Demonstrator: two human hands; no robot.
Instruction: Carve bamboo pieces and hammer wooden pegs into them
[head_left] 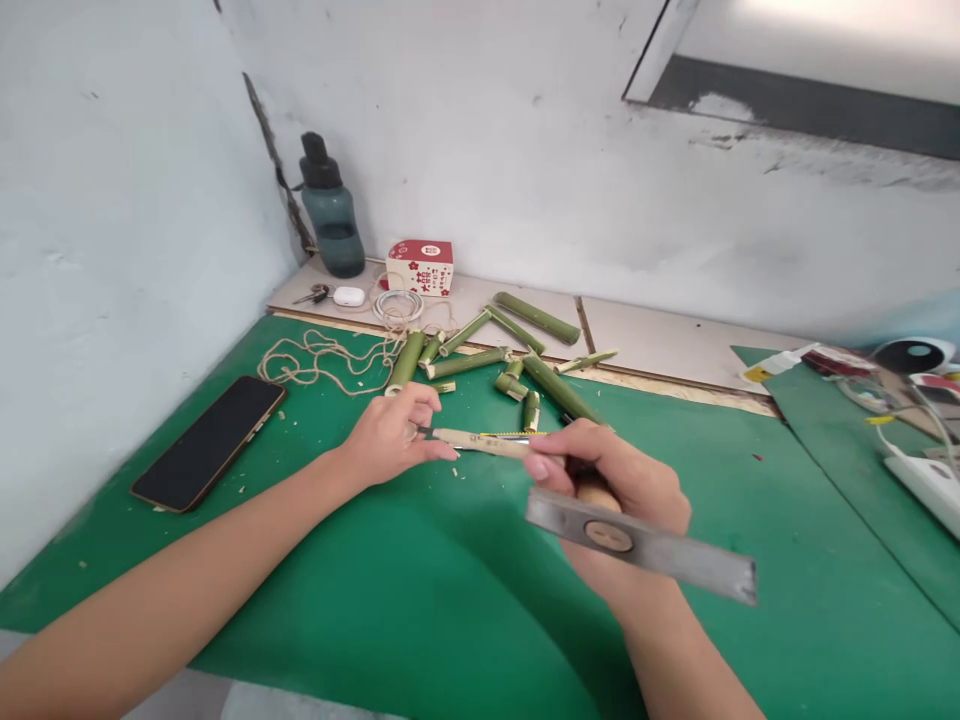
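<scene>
A slim carving chisel [480, 442] with a pale wooden handle lies level between both hands above the green mat. My left hand [386, 435] closes its fingers around the dark metal end, so the blade is mostly hidden. The handle's other end meets the thumb and fingertips of my right hand [626, 480]. That same hand grips a hammer [675, 562], its grey metal head towards me and its wooden handle partly covered by the fingers. Just beyond the hands lie cut green bamboo pieces, among them a long tube [559, 388] and a short one [532, 411].
A phone [210, 443] lies at left on the green mat [390, 600], near tangled twine [319, 350]. Along the wall stand a water bottle [334, 220] and a red-and-white box [420, 268]. A glue bottle [776, 365] and a power strip [930, 490] are at right.
</scene>
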